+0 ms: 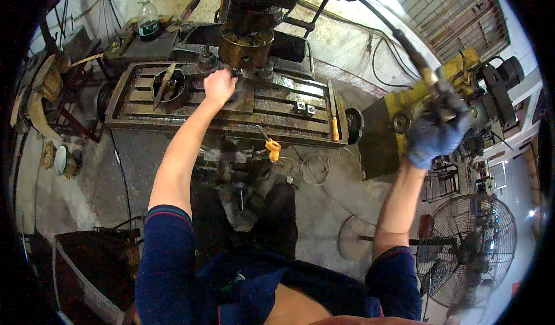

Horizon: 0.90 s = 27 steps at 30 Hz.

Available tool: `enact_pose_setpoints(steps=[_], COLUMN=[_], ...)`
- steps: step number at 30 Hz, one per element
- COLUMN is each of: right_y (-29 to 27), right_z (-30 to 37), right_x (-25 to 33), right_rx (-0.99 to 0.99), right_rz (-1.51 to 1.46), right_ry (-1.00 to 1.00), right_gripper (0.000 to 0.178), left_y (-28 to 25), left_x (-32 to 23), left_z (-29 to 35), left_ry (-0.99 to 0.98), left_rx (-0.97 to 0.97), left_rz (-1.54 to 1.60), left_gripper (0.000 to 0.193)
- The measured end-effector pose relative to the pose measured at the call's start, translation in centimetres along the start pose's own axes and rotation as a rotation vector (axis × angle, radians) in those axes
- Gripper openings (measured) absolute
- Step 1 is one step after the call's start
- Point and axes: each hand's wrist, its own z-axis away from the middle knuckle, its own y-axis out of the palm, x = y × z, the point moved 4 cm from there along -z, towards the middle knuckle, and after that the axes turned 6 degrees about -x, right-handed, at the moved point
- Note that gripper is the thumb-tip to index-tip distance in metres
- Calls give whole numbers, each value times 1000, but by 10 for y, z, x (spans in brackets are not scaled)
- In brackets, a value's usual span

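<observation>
My bare left hand (219,86) reaches over the machine table (199,117), its fingers curled closed just below the round spindle head (245,47). What those fingers hold, if anything, is hidden from me. Raised at the right, my right hand (436,134) wears a blue-grey glove and is wrapped round the dark end of a long lever (428,73) that slants down from the machine's top. A round dark pot (180,93) with a brush (165,85) across it stands on the table, left of my left hand. Two small metal blocks (305,109) sit toward the table's right.
A file with an orange handle (335,129) lies along the table's right end. Below the front edge hangs a yellow crank handle (273,150). A large floor fan (467,250) stands at lower right, near yellow machinery (390,117). One plastic bottle (148,24) stands at back left.
</observation>
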Motion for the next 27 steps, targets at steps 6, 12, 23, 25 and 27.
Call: enact_pose_setpoints(steps=[6, 12, 23, 25, 27], right_y=[7, -3, 5, 6, 4], right_z=[6, 35, 33, 35, 34], right_x=[2, -12, -8, -5, -6], right_rx=[-83, -79, -109, -117, -143], right_rz=[64, 66, 71, 114, 55], right_ry=[35, -66, 7, 8, 5], right_gripper=[31, 31, 32, 34, 34], left_y=[-3, 1, -47, -78, -120], left_x=[2, 6, 12, 32, 44], left_z=[-3, -8, 18, 36, 48], left_ry=[-11, -29, -4, -36, -80], left_rx=[-6, 20, 134, 72, 1], left_rz=[11, 119, 172, 297, 310], left_gripper=[26, 19, 36, 35, 35])
